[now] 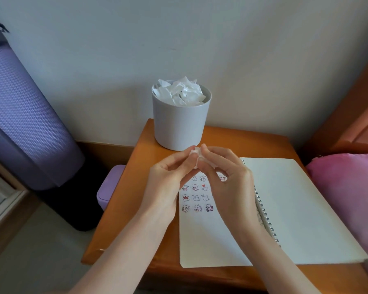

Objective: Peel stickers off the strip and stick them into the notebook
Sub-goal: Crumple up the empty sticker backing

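Both hands pinch crumpled strip (197, 154) | left hand (168, 179) | right hand (225, 172) | strip axis unclear | notebook (285, 209) open

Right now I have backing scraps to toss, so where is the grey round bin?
In the head view, the grey round bin stands at the wooden table's far edge against the wall, just beyond both hands.

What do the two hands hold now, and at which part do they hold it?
Both hands pinch one small white piece of sticker strip above the notebook. The left hand grips its left edge with the fingertips, the right hand its right edge.
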`<state>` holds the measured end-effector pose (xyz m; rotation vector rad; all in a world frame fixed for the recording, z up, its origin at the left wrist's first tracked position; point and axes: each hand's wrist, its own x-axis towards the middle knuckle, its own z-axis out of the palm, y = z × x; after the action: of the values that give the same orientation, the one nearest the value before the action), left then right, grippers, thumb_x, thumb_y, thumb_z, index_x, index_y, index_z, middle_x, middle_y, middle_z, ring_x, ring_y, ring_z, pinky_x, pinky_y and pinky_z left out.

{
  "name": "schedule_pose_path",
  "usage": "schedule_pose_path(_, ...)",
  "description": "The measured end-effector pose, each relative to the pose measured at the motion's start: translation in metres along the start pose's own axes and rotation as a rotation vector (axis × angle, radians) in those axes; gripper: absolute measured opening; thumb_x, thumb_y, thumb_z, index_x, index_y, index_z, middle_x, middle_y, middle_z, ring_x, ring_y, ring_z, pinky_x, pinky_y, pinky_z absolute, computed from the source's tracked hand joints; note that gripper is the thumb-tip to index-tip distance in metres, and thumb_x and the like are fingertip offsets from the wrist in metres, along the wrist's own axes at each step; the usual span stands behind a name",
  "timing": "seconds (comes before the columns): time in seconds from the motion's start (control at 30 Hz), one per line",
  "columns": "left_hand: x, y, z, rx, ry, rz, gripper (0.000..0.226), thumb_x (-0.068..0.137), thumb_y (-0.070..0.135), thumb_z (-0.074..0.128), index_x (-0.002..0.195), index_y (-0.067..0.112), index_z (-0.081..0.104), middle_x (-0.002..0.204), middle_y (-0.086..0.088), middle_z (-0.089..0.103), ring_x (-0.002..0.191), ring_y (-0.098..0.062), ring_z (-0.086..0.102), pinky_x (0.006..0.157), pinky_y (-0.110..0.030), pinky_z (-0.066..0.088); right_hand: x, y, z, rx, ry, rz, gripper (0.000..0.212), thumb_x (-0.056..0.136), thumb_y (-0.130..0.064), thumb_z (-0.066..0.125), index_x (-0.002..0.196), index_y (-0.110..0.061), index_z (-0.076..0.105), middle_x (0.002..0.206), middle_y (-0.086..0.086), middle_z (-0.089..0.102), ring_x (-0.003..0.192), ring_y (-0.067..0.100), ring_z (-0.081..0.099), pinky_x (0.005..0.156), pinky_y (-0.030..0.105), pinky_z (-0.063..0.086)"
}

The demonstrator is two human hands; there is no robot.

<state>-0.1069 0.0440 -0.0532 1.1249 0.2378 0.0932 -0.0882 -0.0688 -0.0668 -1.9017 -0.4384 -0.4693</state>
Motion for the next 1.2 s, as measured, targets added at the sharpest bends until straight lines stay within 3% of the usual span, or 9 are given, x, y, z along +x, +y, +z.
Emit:
schedule_pose_path(0.1,-0.001,-0.004,0.002,-0.035,0.105,0.019,0.030,0.071,0.024,0.070,0.099,0.016,0.071,0.092,0.001,0.075,0.089,-0.015,0.071,0.074,-0.020,0.056,-0.008,0.001,0.008,-0.095,-0.058,-0.091,0.035,0.092,-0.007,0.058,0.126,-0.013,0.061,0.120,-0.002,0.062,0.109,0.006,0.057,0.090,0.019,0.048)
schedule_pose_path(0.2,0.000,-0.006,0.004,0.004,0.193,0.067,0.018,0.076,0.021,0.072,0.094,0.019,0.072,0.090,0.000,0.075,0.087,-0.016,0.071,0.075,-0.023,0.055,-0.013,0.002,0.014,-0.109,-0.173,-0.057,0.048,0.092,-0.010,0.059,0.138,-0.012,0.047,0.136,-0.002,0.052,0.123,0.012,0.051,0.099,0.032,0.047)
schedule_pose_path(0.37,0.000,-0.003,0.008,-0.033,0.188,0.028,0.018,0.074,0.020,0.072,0.092,0.017,0.071,0.086,0.000,0.075,0.083,-0.016,0.072,0.075,-0.022,0.057,-0.007,0.000,0.008,-0.050,-0.034,-0.069,0.048,0.082,0.000,0.068,0.128,-0.010,0.058,0.121,-0.012,0.058,0.109,0.008,0.059,0.091,0.023,0.051)
schedule_pose_path(0.53,0.000,0.001,0.008,-0.119,0.176,-0.002,0.021,0.068,0.018,0.072,0.089,0.014,0.070,0.083,0.001,0.075,0.079,-0.015,0.072,0.072,-0.021,0.058,-0.004,-0.004,0.006,-0.070,-0.004,0.055,0.048,0.084,-0.012,0.069,0.129,-0.023,0.055,0.107,-0.017,0.062,0.088,-0.009,0.058,0.082,0.013,0.049)
schedule_pose_path(0.73,-0.005,-0.002,0.012,-0.005,0.186,0.044,0.012,0.076,0.016,0.072,0.087,0.016,0.072,0.077,0.004,0.075,0.078,-0.009,0.071,0.073,-0.017,0.056,-0.002,0.001,0.007,-0.121,0.058,0.010,0.037,0.088,-0.005,0.063,0.124,-0.013,0.061,0.096,-0.016,0.061,0.089,-0.009,0.053,0.074,0.000,0.041)
schedule_pose_path(0.87,-0.006,-0.004,0.010,0.085,0.204,0.065,0.013,0.073,0.023,0.075,0.086,0.020,0.073,0.076,0.005,0.074,0.073,-0.003,0.068,0.070,-0.012,0.052,-0.003,0.004,0.006,-0.111,0.067,-0.005,0.028,0.088,-0.005,0.063,0.114,-0.013,0.067,0.091,-0.021,0.062,0.080,-0.017,0.056,0.072,0.001,0.042)
schedule_pose_path(1.0,-0.006,-0.004,0.008,0.096,0.184,0.069,0.013,0.073,0.019,0.075,0.086,0.015,0.074,0.076,-0.002,0.074,0.075,-0.012,0.069,0.074,-0.019,0.055,-0.001,0.005,0.002,-0.085,0.068,-0.005,0.023,0.086,-0.004,0.064,0.104,-0.016,0.073,0.081,-0.026,0.063,0.073,-0.015,0.058,0.066,0.004,0.044)
schedule_pose_path(1.1,-0.006,-0.002,0.006,0.125,0.140,0.090,0.008,0.075,0.016,0.074,0.083,0.016,0.074,0.075,-0.002,0.074,0.074,-0.012,0.070,0.070,-0.016,0.055,0.001,0.005,-0.001,-0.022,0.036,0.034,0.025,0.085,-0.001,0.065,0.100,-0.018,0.075,0.081,-0.033,0.061,0.075,-0.015,0.061,0.068,0.003,0.045)
schedule_pose_path(1.2,-0.005,-0.001,0.004,0.192,0.106,0.142,0.007,0.076,0.015,0.074,0.083,0.015,0.073,0.073,-0.003,0.074,0.072,-0.011,0.070,0.067,-0.013,0.053,0.004,0.005,-0.002,0.001,0.026,0.065,0.025,0.085,-0.001,0.065,0.097,-0.021,0.076,0.086,-0.022,0.069,0.082,-0.010,0.064,0.072,0.003,0.044)
